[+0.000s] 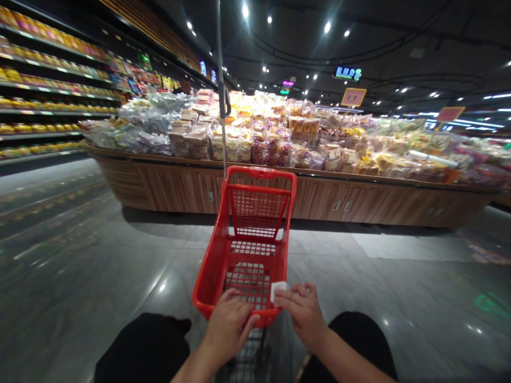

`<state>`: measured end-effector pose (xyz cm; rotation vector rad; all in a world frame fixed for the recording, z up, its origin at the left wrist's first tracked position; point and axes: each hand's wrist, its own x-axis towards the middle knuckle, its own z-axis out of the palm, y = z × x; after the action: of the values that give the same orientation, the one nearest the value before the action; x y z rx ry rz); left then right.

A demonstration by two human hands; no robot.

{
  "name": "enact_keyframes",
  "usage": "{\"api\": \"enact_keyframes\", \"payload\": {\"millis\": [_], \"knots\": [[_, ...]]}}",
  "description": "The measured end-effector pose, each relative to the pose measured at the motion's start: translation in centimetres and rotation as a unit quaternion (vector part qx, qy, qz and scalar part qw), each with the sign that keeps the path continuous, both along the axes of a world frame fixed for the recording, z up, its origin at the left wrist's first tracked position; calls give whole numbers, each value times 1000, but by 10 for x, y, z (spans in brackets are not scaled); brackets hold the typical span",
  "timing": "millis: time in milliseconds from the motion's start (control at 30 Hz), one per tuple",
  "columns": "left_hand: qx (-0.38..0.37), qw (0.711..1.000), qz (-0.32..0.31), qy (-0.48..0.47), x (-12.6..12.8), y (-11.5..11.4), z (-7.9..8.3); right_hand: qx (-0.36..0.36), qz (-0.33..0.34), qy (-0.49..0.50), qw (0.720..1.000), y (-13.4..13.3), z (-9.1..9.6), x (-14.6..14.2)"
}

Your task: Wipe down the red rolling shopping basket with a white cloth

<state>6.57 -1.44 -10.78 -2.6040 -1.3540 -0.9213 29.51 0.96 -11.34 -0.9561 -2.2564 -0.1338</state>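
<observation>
A red plastic shopping cart (281,256) with a grid floor stands right in front of me, its basket holding nothing that I can see. My left hand (229,322) is closed over the cart's near rim, fingers bent inward and thumb lying along the edge. At the near right corner of the basket, my right hand (300,311) pinches a small white cloth or tissue (278,291) against the rim. Part of the white piece is hidden under the fingers. A thin grey pole (221,58) rises by the cart's far left corner.
Past the cart runs a wood-panelled display counter (179,186) heaped with packaged breads (275,138). Shelves of packaged goods (48,80) line the left side. My dark-clad knees (141,348) flank the cart on the grey tiled floor (167,266). Price signs (353,97) stand over the counter.
</observation>
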Motion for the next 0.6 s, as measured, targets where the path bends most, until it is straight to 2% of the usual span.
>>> {"api": "enact_keyframes", "payload": {"millis": [233,467,600], "knots": [[5,1000,-10,-10,-4,0,3,-19,-95,4,995,35,16,-8],[0,1000,-23,4,-19,0,5,-43,-12,13,999,2,9,-18],[-17,999,-27,21,-28,0,10,-61,-51,29,996,16,16,-19]]}}
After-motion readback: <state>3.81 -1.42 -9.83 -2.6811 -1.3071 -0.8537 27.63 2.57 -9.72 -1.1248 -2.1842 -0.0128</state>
